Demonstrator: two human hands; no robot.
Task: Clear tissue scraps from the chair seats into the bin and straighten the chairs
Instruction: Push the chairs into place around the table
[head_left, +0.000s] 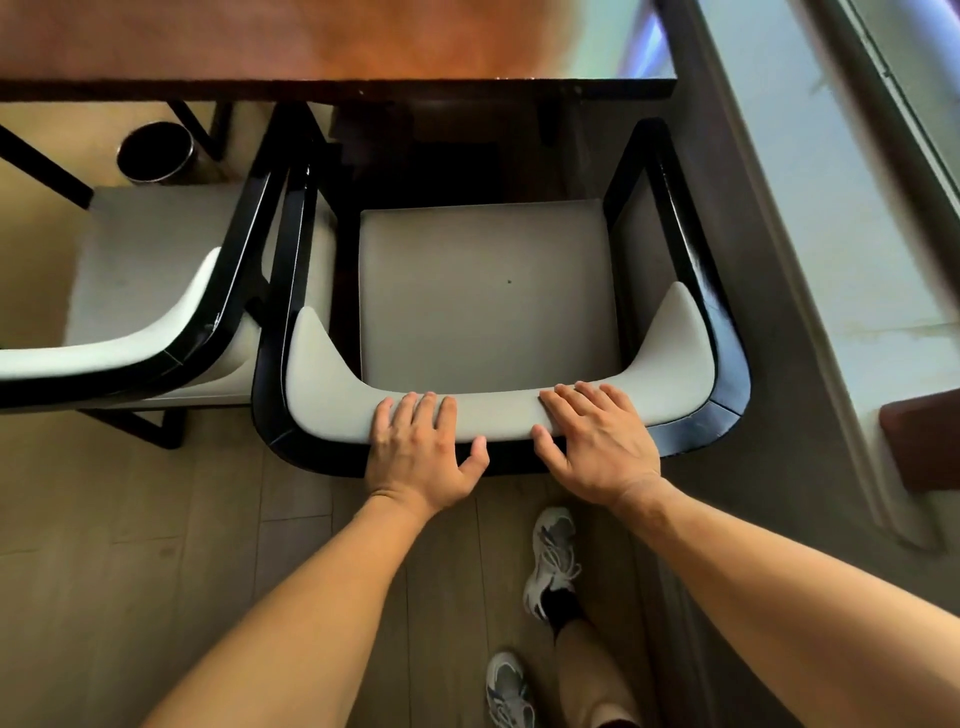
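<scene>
Both hands lie flat on the padded top of the backrest of the black-framed armchair with pale grey cushioned seat (488, 296): the left hand (421, 452) sits left of centre with fingers straight over the padding and thumb spread along the rear edge, and the right hand (597, 441) sits just beside it, likewise with fingers extended and thumb at the rear edge. The two hands are apart, pressing on the backrest, neither curled round it. Ahead of the hands the chair's seat is bare apart from one small dark speck, and its front is tucked under the dark reddish-brown wooden worktop (260, 47). To the left of the left hand stands a second armchair of the same black frame and pale cushion (150, 291), its arm touching or nearly touching the first chair's arm. Beyond that second chair, under the worktop, stands a round black bin (156, 156). Below the hands, two grey-and-white trainers (550, 561) rest on the grey wood-plank floor (130, 519).
</scene>
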